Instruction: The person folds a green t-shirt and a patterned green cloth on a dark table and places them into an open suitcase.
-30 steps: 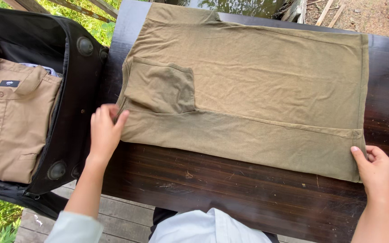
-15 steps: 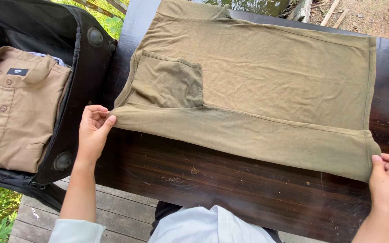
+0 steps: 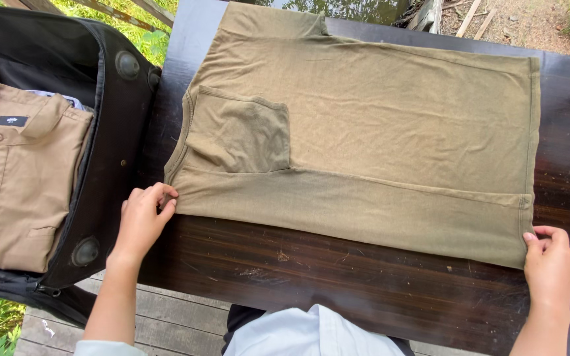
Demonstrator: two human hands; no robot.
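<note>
Closest to me is the near edge of the dark wooden table (image 3: 338, 277), bare and scratched, with my white top just below it. My left hand (image 3: 141, 221) sits at the near left corner of the olive t-shirt (image 3: 377, 132), its fingers (image 3: 159, 192) closed together, pinching the folded edge of the cloth. My right hand (image 3: 550, 264) is at the near right corner, thumb and fingers clamped on the hem there. The t-shirt lies flat across the table, its near side folded over in a long band and one sleeve (image 3: 242, 135) turned in on top of the body. Its far edge reaches almost to the table's far side. Off to my left, beside the table, an open black suitcase (image 3: 110, 132) holds a folded tan button shirt (image 3: 18, 181). Beyond that there is green grass.
</note>
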